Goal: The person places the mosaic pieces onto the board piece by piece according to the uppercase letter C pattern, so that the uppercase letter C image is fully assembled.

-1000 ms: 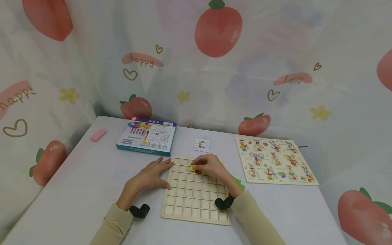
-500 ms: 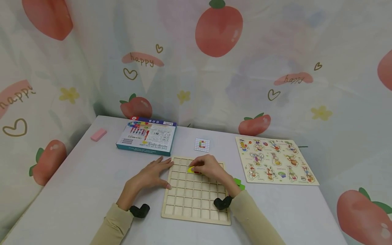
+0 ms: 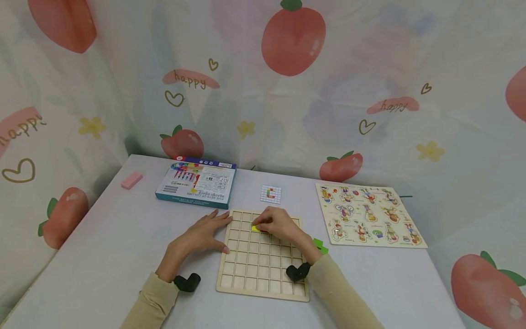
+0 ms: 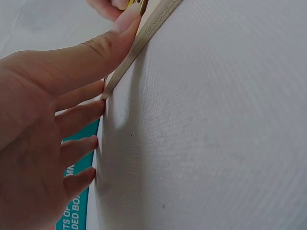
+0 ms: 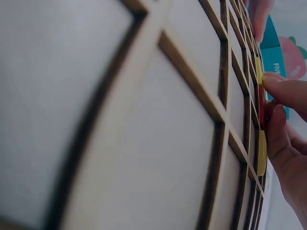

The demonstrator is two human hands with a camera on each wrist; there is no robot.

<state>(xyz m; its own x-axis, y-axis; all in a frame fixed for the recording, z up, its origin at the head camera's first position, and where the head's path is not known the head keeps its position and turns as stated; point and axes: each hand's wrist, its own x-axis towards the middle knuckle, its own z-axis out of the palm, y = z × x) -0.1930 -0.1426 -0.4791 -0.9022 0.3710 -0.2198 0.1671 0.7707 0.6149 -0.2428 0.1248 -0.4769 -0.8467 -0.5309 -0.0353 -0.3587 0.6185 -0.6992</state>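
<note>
A person in beige sleeves is working at a wooden grid board (image 3: 263, 269) lying flat on a grey table (image 3: 102, 246). The right hand (image 3: 279, 224) is curling its fingers down over a yellow piece (image 3: 256, 227) and a red piece beside it, pressing them into cells in the board's second row, toward 12 o'clock on the board; the right wrist view is showing fingertips (image 5: 283, 91) touching the yellow and red edges seated in the grid. The left hand (image 3: 203, 234) is lying flat at the board's 9 o'clock side, fingers spread and straight, thumb (image 4: 103, 48) and fingertips bracing the wooden edge. A green piece (image 3: 319, 245) is sitting on the table just beside the right forearm, at the board's 3 o'clock edge. A small pattern card (image 3: 270, 193) is lying at 12 o'clock from the board, a teal box (image 3: 196, 182) at 11 o'clock, a pink eraser (image 3: 131, 180) further toward 10 o'clock, and a picture puzzle board (image 3: 367, 214) at 2 o'clock.
</note>
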